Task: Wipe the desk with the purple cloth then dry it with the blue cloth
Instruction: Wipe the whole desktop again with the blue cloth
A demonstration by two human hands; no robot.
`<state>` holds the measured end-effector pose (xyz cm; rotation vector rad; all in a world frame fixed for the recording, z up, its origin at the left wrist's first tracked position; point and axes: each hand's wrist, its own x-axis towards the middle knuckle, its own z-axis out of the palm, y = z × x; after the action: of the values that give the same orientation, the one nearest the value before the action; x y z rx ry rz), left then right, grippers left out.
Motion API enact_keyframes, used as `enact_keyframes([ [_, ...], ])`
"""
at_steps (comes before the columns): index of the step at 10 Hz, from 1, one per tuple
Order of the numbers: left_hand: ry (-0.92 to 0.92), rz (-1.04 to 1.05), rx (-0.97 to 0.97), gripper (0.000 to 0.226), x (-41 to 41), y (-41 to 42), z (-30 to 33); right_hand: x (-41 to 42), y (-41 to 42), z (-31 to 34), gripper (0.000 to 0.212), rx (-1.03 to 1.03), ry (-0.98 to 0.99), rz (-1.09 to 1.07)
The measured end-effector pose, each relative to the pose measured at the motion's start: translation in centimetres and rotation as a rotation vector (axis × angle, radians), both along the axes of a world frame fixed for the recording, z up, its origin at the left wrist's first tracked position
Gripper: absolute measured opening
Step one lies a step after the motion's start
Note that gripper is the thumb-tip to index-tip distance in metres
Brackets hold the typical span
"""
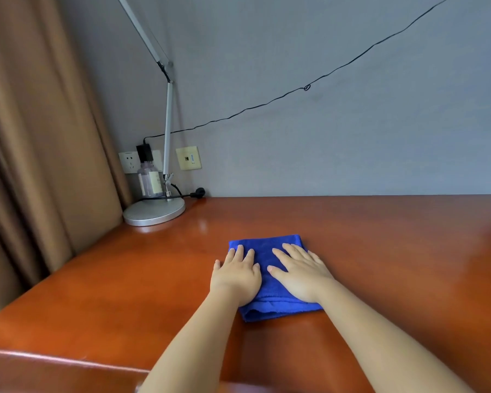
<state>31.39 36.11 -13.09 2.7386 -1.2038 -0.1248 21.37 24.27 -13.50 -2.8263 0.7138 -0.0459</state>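
Pressing down with straight, slightly spread fingers [240,252], we hold our left hand [236,275] flat on the left part of the blue cloth [264,245]. Our right hand [299,272] lies flat beside it on the right part, its fingers likewise straight and a little apart, thumb stretched toward the left hand. Neither hand curls round or pinches the fabric; both palms rest on top of it, with a strip of blue showing between them.

We see the cloth folded into a thick rectangle, its long axis running away from us toward the wall [323,123], tilted slightly to the left at the far end. Its near folded edge bulges out below our wrists, and its far edge shows beyond our fingertips. It lies near the middle of the glossy reddish-brown worktop [408,251].

Further out, at the far left corner of the worktop, we see a desk lamp [167,131] on a round silver base, with a clear bottle [149,180] standing just behind it. Wall sockets [188,158] sit above that corner, and a thin black cable [267,102] runs up across the grey wall to the right. Brown curtains [34,137] hang along the left side.
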Motion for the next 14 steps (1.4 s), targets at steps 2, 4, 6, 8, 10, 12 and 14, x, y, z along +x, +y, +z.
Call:
enact_keyframes([
  [2,0.005,0.006,-0.001,0.053,-1.9,1.5,0.0,-1.7,1.4,-0.1,0.062,-0.005,0.002,0.008],
  [4,-0.006,0.007,0.011,0.053,-0.5,0.3,-0.1,-0.5,0.4,-0.1,0.062,-0.004,-0.005,0.016],
  [6,-0.013,0.010,0.000,0.053,3.3,-2.8,-0.2,3.3,-2.7,-0.2,0.062,-0.007,-0.030,0.016],
  [8,-0.013,0.016,-0.011,0.053,7.4,-6.2,-0.4,7.3,-6.0,-0.2,0.061,-0.006,-0.044,0.014],
  [10,0.010,0.021,0.000,0.053,8.4,-6.7,-0.6,7.9,-6.1,-0.2,0.062,-0.015,-0.025,0.000],
  [12,0.017,0.032,-0.003,0.053,5.4,-2.7,-0.1,5.5,-2.2,0.0,0.062,-0.011,-0.012,0.004],
  [14,-0.058,-0.018,0.090,0.053,3.8,2.3,0.4,3.2,3.5,0.1,0.063,0.008,-0.017,-0.033],
])
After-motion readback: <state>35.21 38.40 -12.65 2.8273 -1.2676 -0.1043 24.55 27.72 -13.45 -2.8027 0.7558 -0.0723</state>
